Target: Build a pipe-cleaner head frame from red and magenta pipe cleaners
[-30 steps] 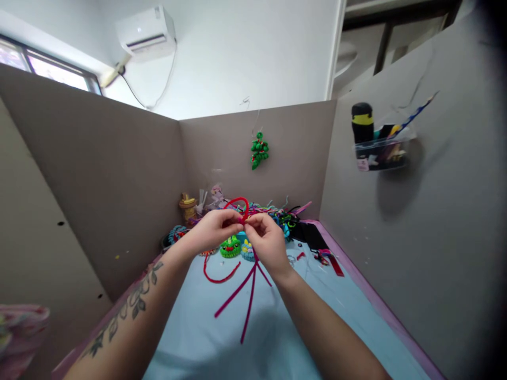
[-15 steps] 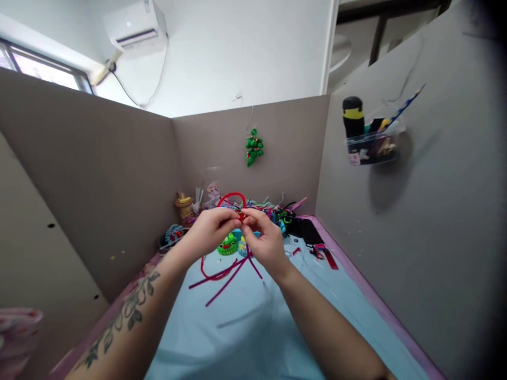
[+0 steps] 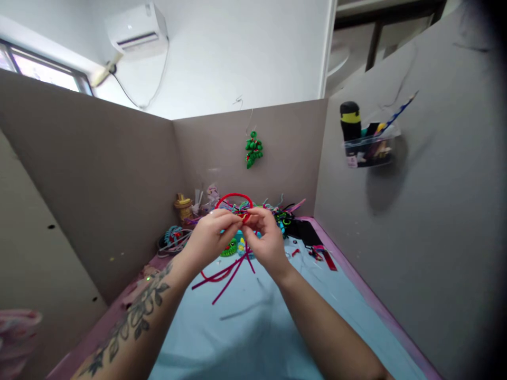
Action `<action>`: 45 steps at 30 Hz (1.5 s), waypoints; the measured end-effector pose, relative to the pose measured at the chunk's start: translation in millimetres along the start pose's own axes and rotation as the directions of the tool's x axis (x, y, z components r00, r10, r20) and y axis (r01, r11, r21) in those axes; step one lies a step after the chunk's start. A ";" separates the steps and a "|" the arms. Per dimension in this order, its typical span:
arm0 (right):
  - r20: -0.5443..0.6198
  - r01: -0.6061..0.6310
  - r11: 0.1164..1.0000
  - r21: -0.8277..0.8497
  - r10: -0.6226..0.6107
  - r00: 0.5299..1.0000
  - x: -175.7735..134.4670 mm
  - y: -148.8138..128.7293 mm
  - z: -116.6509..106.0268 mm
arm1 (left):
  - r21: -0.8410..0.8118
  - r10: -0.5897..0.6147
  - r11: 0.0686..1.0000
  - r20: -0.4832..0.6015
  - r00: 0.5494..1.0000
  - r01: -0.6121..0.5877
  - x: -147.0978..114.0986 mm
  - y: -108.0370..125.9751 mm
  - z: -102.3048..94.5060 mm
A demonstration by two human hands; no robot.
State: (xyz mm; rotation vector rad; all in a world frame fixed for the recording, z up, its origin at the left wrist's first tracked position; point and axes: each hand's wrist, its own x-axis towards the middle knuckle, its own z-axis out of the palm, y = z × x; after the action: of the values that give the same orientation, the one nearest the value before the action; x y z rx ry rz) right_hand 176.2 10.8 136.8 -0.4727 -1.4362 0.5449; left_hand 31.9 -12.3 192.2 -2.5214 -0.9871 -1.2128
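Observation:
My left hand (image 3: 212,236) and my right hand (image 3: 264,237) meet fingertip to fingertip above the table. Both are closed in a pinch on a red pipe cleaner (image 3: 234,195), which arches up in a loop behind the fingers. Below the hands, several magenta pipe cleaners (image 3: 227,282) fan out downward and to the left from one bundle. A further red curve (image 3: 214,278) hangs under my left hand. The exact spot where the pieces join is hidden by my fingers. Just behind sit a green crocheted-looking figure (image 3: 228,249) and a light blue one with a yellow flower (image 3: 242,247), both partly covered.
A tangle of coloured pipe cleaners (image 3: 283,216) lies at the back of the blue-covered table (image 3: 222,338). Right of it are a black flat item (image 3: 304,232) and a red strip (image 3: 329,260). A clear box (image 3: 370,150) hangs on the right panel; a green ornament (image 3: 254,149) hangs ahead.
The red loop has widened toward the right above my fingers. My left hand has turned slightly and covers more of the green figure. The magenta ends have shifted a little right.

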 end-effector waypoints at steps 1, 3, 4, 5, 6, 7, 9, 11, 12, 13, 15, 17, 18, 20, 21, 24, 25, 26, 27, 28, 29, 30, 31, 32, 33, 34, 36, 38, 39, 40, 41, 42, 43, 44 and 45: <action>-0.019 -0.017 0.999 0.047 0.018 1.000 -0.4 1.7 1.4 | 0.047 0.048 0.998 -0.029 0.998 -0.047 -2.1 -0.7 1.7; -0.046 -0.044 0.993 0.106 0.049 0.998 -1.4 4.6 3.8 | 0.119 0.124 0.986 -0.070 0.990 -0.115 -6.0 -1.7 4.8; -0.047 -0.054 0.992 0.112 0.060 0.997 -1.8 5.4 4.5 | 0.139 0.146 0.981 -0.079 0.986 -0.134 -7.3 -1.8 6.0; -0.041 -0.062 0.992 0.106 0.067 0.997 -1.8 5.7 4.7 | 0.149 0.151 0.979 -0.086 0.985 -0.137 -8.1 -1.6 6.8; -0.027 -0.069 0.993 0.100 0.072 0.997 -1.5 5.4 4.1 | 0.150 0.138 0.981 -0.097 0.986 -0.122 -8.2 -1.2 7.1; -0.013 -0.073 0.992 0.100 0.074 0.997 -0.6 4.6 2.5 | 0.143 0.105 0.986 -0.112 0.988 -0.089 -7.7 -0.8 6.8; -0.004 -0.073 0.989 0.125 0.075 0.997 3.4 2.1 -4.3 | 0.107 -0.013 0.994 -0.153 0.988 0.029 -5.3 -0.6 4.5; -0.017 -0.083 0.988 0.133 0.086 0.996 10.0 0.0 -16.1 | 0.044 -0.168 0.983 -0.192 0.967 0.179 -2.1 -2.5 0.0; -0.015 -0.104 0.989 0.105 0.106 0.994 13.9 -0.2 -23.4 | 0.004 -0.242 0.969 -0.199 0.950 0.248 -0.7 -4.3 -2.8; 0.020 -0.145 0.989 0.043 0.144 0.989 17.8 0.2 -30.9 | -0.040 -0.308 0.951 -0.198 0.930 0.307 0.3 -6.5 -5.7; 0.155 -0.228 0.963 -0.143 0.250 0.956 24.7 3.2 -44.4 | -0.140 -0.410 0.911 -0.186 0.893 0.389 1.2 -11.2 -11.7; 0.320 -0.218 0.927 -0.305 0.316 0.893 29.0 8.2 -52.6 | -0.242 -0.469 0.872 -0.164 0.868 0.426 1.1 -14.9 -17.0; 0.397 -0.186 0.919 -0.348 0.324 0.859 29.9 10.8 -54.1 | -0.287 -0.489 0.854 -0.153 0.859 0.434 0.8 -16.0 -19.2; 0.533 -0.129 0.924 -0.360 0.317 0.784 29.4 15.6 -52.2 | -0.361 -0.514 0.821 -0.131 0.848 0.442 0.3 -16.6 -22.8; 0.591 -0.122 0.932 -0.342 0.315 0.742 28.5 17.6 -49.5 | -0.388 -0.521 0.809 -0.123 0.845 0.442 0.2 -16.5 -24.2; 0.725 -0.179 0.951 -0.253 0.308 0.615 24.7 22.9 -39.6 | -0.424 -0.525 0.796 -0.125 0.842 0.433 -0.6 -16.4 -26.8; 0.749 -0.215 0.953 -0.214 0.301 0.590 23.5 24.7 -36.6 | -0.425 -0.524 0.797 -0.130 0.842 0.430 -1.2 -17.0 -27.2; 0.759 -0.260 0.950 -0.175 0.299 0.578 22.4 26.5 -34.1 | -0.423 -0.525 0.797 -0.133 0.840 0.431 -2.1 -18.2 -27.4; 0.761 -0.309 0.941 -0.140 0.302 0.575 21.5 28.4 -31.9 | -0.421 -0.530 0.795 -0.134 0.837 0.436 -3.3 -19.8 -27.3; 0.756 -0.357 0.928 -0.109 0.311 0.576 20.5 30.1 -30.0 | -0.419 -0.537 0.792 -0.133 0.833 0.444 -4.7 -21.9 -27.0; 0.747 -0.399 0.914 -0.080 0.320 0.583 19.5 31.7 -28.2 | -0.416 -0.545 0.788 -0.131 0.828 0.453 -6.5 -24.5 -26.4; 0.737 -0.431 0.901 -0.055 0.328 0.591 18.4 33.1 -26.4 | -0.414 -0.553 0.784 -0.128 0.823 0.463 -8.6 -27.5 -25.4; 0.730 -0.452 0.892 -0.034 0.331 0.598 17.1 34.5 -24.6 | -0.411 -0.561 0.780 -0.126 0.818 0.471 -10.9 -30.9 -23.9; 0.727 -0.463 0.886 -0.018 0.329 0.603 15.8 36.0 -22.8 | -0.403 -0.567 0.779 -0.125 0.814 0.480 -13.8 -34.7 -21.9; 0.729 -0.471 0.882 -0.008 0.328 0.601 14.4 37.8 -21.2 | -0.392 -0.571 0.779 -0.126 0.811 0.488 -17.2 -39.1 -19.2; 0.736 -0.480 0.877 -0.009 0.331 0.590 13.2 40.1 -20.1 | -0.373 -0.576 0.782 -0.129 0.807 0.498 -21.5 -44.2 -15.8; 0.756 -0.504 0.862 -0.044 0.359 0.548 11.6 46.9 -20.1 | -0.318 -0.590 0.786 -0.133 0.796 0.530 -33.5 -56.7 -6.4; 0.742 -0.530 0.843 -0.097 0.415 0.525 12.1 56.2 -24.1 | -0.279 -0.638 0.761 -0.157 0.754 0.586 -51.5 -71.5 6.5; 0.715 -0.538 0.834 -0.120 0.448 0.536 13.2 61.2 -27.2 | -0.243 -0.657 0.750 -0.159 0.737 0.615 -62.5 -79.0 13.9; 0.678 -0.544 0.828 -0.137 0.478 0.558 14.7 65.8 -30.4 | -0.194 -0.666 0.743 -0.117 0.737 0.641 -74.4 -85.9 21.6; 0.632 -0.543 0.826 -0.150 0.503 0.589 16.4 69.4 -33.4 | -0.152 -0.671 0.737 -0.048 0.740 0.658 -86.6 -91.6 29.0; 0.580 -0.533 0.830 -0.163 0.518 0.629 18.2 71.8 -35.7 | -0.129 -0.664 0.735 0.064 0.745 0.666 -98.3 -95.5 35.5; 0.517 -0.507 0.843 -0.179 0.519 0.681 19.8 72.6 -36.8 | -0.111 -0.647 0.741 0.148 0.748 0.662 -108.7 -97.0 40.7; 0.437 -0.455 0.868 -0.197 0.493 0.752 20.8 71.6 -36.7 | -0.088 -0.637 0.751 0.167 0.753 0.655 -117.3 -95.7 44.2; 0.340 -0.374 0.901 -0.220 0.430 0.836 21.1 69.0 -35.2 | -0.056 -0.679 0.728 0.081 0.730 0.683 -123.5 -91.5 45.8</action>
State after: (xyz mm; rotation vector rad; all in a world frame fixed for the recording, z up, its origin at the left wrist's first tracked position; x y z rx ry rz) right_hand 207.9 79.0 108.6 -0.8337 -1.7685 0.9152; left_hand -52.4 16.4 58.8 -2.3032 -2.0452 -1.3573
